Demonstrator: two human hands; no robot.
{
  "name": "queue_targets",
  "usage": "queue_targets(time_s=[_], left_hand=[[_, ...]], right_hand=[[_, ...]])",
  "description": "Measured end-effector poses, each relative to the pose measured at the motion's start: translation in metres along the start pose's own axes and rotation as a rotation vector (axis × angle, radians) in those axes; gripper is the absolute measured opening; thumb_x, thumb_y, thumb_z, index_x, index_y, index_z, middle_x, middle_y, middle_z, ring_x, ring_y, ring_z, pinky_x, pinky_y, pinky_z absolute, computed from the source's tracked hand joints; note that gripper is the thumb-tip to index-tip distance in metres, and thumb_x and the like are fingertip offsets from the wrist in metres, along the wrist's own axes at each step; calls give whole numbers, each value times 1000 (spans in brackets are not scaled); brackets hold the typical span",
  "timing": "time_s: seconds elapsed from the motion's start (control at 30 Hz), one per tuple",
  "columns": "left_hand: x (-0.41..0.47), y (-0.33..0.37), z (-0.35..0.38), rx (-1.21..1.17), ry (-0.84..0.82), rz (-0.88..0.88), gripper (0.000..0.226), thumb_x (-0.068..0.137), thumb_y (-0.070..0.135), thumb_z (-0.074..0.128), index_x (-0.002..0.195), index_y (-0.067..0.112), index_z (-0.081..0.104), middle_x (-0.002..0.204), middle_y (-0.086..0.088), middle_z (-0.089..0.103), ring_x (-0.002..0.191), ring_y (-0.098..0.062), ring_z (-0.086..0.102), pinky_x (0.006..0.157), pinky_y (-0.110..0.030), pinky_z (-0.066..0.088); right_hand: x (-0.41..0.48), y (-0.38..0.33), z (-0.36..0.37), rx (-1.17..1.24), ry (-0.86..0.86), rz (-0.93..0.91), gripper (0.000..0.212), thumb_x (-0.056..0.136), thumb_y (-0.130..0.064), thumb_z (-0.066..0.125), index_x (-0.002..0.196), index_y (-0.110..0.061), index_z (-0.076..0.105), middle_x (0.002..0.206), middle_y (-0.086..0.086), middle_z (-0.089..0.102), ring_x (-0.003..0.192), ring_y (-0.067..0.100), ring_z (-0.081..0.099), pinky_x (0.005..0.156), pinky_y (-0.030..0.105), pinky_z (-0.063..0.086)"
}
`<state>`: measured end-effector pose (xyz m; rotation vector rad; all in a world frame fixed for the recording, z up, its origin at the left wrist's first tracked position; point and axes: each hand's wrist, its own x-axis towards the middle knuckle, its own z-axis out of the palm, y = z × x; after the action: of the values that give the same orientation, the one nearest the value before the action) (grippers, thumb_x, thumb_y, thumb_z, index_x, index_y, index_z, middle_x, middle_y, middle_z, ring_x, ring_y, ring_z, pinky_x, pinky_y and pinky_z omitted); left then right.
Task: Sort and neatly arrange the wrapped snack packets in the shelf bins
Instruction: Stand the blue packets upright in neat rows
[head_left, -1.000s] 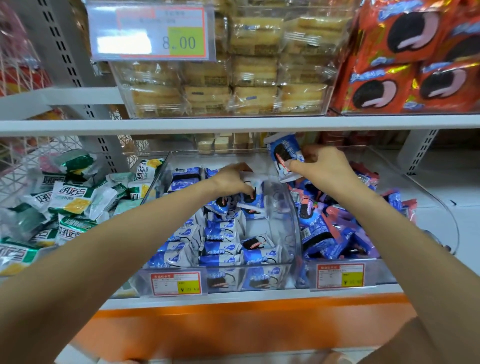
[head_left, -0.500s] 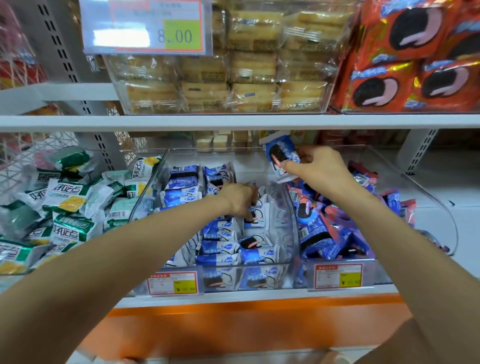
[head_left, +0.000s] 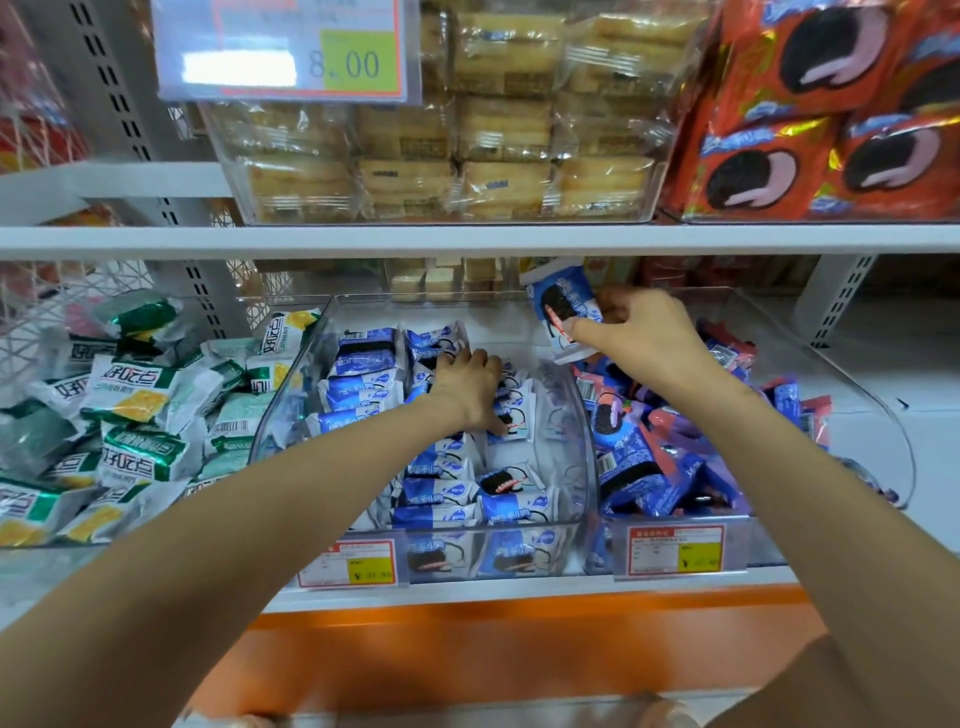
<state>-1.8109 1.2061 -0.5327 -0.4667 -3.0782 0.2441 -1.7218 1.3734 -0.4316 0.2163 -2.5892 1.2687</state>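
Packet (head_left: 560, 306) in my right hand (head_left: 647, 340): the thumb lies across its lower front and the fingers (head_left: 610, 307) curl behind its right edge, clamped on it. It hangs above the back of the shelf bins, over the clear wall between the middle bin (head_left: 584, 467) and the right bin (head_left: 883, 415). It stands nearly upright, with its long axis running top to bottom and the top leaning a little left. The printed face is turned toward me. The wrapper is blue above and white below, with a dark round biscuit pictured and a red strip near the thumb.

My left hand (head_left: 470, 387) rests palm down on the blue-and-white packets (head_left: 363, 384) lined in rows inside the middle bin. Its fingers (head_left: 445, 364) are lightly bent over the rear packets and the thumb touches one nearer me. I cannot tell whether they grip anything. Pink-and-blue packets (head_left: 649, 452) lie jumbled in the right bin, and green packets (head_left: 140, 405) are heaped to the left.
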Motion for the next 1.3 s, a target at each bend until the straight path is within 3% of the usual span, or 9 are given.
queue_targets(time_s=[0.1,0.37,0.5,0.67,0.8,1.0,1.13,1.2,1.3], left_hand=[[5,1,-2,50,-71,-6,87,75,57,65,142,15,30,140,-11,36,134,-31,28,109,-48,22],[13,0,-6,-5,-226,-15,98,76,61,63,147,9,18,149,-14,29,142,-36,12,114,-51,4],[14,-10,-5,-113,-223,43,97,74,58,66,148,18,18,152,-8,26,143,-31,10,114,-49,-1],[8,-19,-6,-176,-192,125,93,74,52,70,147,24,20,151,-4,28,141,-26,12,114,-47,1],[10,-12,-4,-104,-154,98,94,75,55,67,148,21,18,151,-4,29,141,-27,13,114,-46,4],[2,-11,-11,-83,-113,115,95,76,57,66,147,15,20,150,-8,28,139,-29,16,113,-44,8],[-21,-24,-30,-108,-127,123,82,78,56,63,143,18,31,148,-8,30,138,-29,18,112,-45,13],[-39,-32,-41,-76,-156,110,72,80,54,61,137,15,40,141,-8,38,133,-28,26,109,-46,16],[-70,-43,-52,-58,-158,113,57,85,52,57,129,16,47,134,-5,43,129,-24,31,109,-44,15]], right_hand=[[-1,0,0,-5,-15,4,22,86,-26,66,105,-15,66,99,8,69,92,19,62,68,21,41],[-1,0,-2,6,-10,-1,14,86,-27,65,99,-21,63,95,7,68,87,19,60,66,22,39],[0,2,-3,8,-21,2,21,87,-28,65,105,-18,65,91,5,65,83,16,58,63,21,39],[1,4,-3,-2,-17,9,8,86,-25,66,92,-23,61,94,10,70,90,23,63,60,21,40],[3,5,0,-6,-15,27,19,85,-26,66,101,-16,67,98,11,70,96,24,63,73,28,44],[3,2,5,-5,-54,-29,20,85,-27,68,98,-13,68,99,11,70,96,24,62,69,28,42],[8,2,14,-49,-126,-96,32,85,-23,67,115,-11,65,108,4,66,96,14,57,80,23,41],[14,2,19,-147,-151,-125,38,84,-26,68,119,-12,63,108,5,64,100,17,57,86,30,44],[19,-1,26,-438,-245,-153,38,82,-33,69,116,-18,63,100,2,62,94,20,57,75,28,42]])
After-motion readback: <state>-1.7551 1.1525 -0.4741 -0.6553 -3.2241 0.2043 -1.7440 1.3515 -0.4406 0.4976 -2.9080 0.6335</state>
